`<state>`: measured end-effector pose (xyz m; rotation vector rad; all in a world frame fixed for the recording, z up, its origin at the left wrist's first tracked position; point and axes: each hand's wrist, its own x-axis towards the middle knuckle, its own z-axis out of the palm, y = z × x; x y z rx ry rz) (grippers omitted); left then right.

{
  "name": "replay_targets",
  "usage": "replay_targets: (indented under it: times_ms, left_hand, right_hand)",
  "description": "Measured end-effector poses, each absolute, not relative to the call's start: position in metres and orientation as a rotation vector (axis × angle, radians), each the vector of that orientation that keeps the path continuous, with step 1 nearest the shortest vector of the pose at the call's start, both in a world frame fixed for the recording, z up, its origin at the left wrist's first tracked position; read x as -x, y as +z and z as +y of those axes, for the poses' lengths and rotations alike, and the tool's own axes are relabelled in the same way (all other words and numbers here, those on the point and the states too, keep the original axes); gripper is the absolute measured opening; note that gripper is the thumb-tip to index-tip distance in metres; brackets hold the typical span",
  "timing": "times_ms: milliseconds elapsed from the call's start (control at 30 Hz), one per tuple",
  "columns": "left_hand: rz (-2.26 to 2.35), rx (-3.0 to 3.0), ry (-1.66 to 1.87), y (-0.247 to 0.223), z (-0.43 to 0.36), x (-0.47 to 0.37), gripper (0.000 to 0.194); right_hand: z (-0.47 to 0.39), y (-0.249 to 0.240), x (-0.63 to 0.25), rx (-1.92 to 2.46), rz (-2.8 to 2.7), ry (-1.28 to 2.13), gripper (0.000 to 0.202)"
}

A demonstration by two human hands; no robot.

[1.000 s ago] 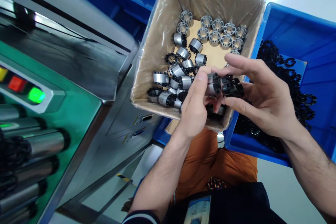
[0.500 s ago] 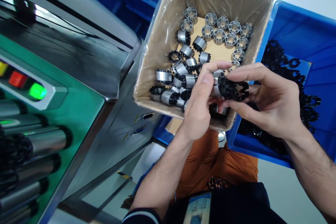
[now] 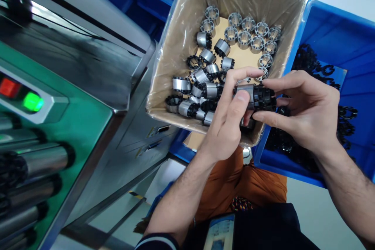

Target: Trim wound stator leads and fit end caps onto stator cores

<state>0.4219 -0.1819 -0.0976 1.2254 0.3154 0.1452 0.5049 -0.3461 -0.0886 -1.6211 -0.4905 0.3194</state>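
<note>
**Shiny silver metal cylinder (image 3: 251,97) and black toothed plastic end piece (image 3: 265,99) held end to end**

The rectangular printed card (image 3: 219,232) below your hands, against your dark clothing, bears lines of print too small to read.

Your left hand (image 3: 224,133) is wrapped around the silver cylinder, thumb on top. Your right hand (image 3: 313,109) curves in a narrow pinch about the black end piece, forefinger above and thumb beneath. So the joined piece lies directly between your two hands, roughly level, its black end toward your right palm.

Beneath and beyond your hands stands the brown cardboard box lined with clear plastic (image 3: 281,0). Nearest your left hand, inside it, lie loose silver cylinders with black toothed ends (image 3: 207,55); farther out, beyond your fingertips, silver slotted metal rings (image 3: 244,40) stand upright in rows. Behind and under your right hand is the blue plastic bin (image 3: 351,39), with a heap of black plastic toothed rings (image 3: 310,62) in it. Well left of your left hand, a green machine panel (image 3: 84,119) shows a lit green square button (image 3: 33,101).
</note>
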Motion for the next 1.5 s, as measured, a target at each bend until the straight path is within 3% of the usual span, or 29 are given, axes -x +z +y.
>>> replay_targets:
  times_ms: [300, 400, 467, 567, 633, 667, 767, 900, 1067, 1200, 1300, 1400, 1500]
  left_hand:
    - [0.240, -1.265, 0.069, -0.104, -0.172, -0.423, 0.047]
    - [0.239, -1.491, 0.148, -0.106, -0.158, -0.421, 0.027]
    - [0.190, -1.915, 0.178, -0.102, -0.144, -0.418, 0.015]
    - [0.059, -2.427, 0.102, -0.090, -0.124, -0.422, 0.039]
    - [0.007, -2.543, 0.155, -0.080, -0.118, -0.436, 0.059]
    - [-0.013, -2.559, 0.194, -0.076, -0.119, -0.447, 0.059]
    - [-0.115, -2.573, 0.133, -0.077, -0.131, -0.494, 0.028]
    - [-0.090, -2.647, -0.199, -0.104, -0.157, -0.554, 0.026]
    - [0.012, -2.655, -0.287, -0.130, -0.169, -0.583, 0.016]
    - [0.052, -2.517, -0.205, -0.126, -0.159, -0.579, 0.021]
    - [0.090, -2.349, -0.003, -0.112, -0.147, -0.559, 0.020]
    - [0.162, -2.007, 0.151, -0.097, -0.139, -0.526, 0.018]
    - [0.284, -1.438, 0.064, -0.086, -0.141, -0.492, 0.028]
  right_hand:
    - [-0.352, -0.087, -0.514, 1.622, -0.593, 0.379, 0.041]
    - [-0.373, -0.099, -0.552, 1.743, -0.450, 0.189, 0.037]
    - [-0.393, -0.117, -0.579, 2.084, -0.405, 0.006, 0.037]
    - [-0.416, -0.147, -0.600, 2.563, -0.493, 0.189, 0.047]
    - [-0.420, -0.161, -0.600, 2.648, -0.576, 0.352, 0.052]
    - [-0.420, -0.165, -0.597, 2.658, -0.609, 0.389, 0.049]
    - [-0.416, -0.165, -0.591, 2.692, -0.664, 0.425, 0.032]
    - [-0.417, -0.155, -0.593, 2.691, -0.723, 0.454, 0.023]
    - [-0.421, -0.158, -0.596, 2.548, -0.743, 0.411, 0.026]
    - [-0.422, -0.145, -0.597, 2.552, -0.669, 0.286, 0.018]
    - [-0.419, -0.121, -0.597, 2.529, -0.543, 0.137, 0.040]
    - [-0.409, -0.098, -0.589, 2.206, -0.397, 0.049, 0.034]
    - [-0.390, -0.081, -0.570, 1.824, -0.405, 0.180, 0.029]
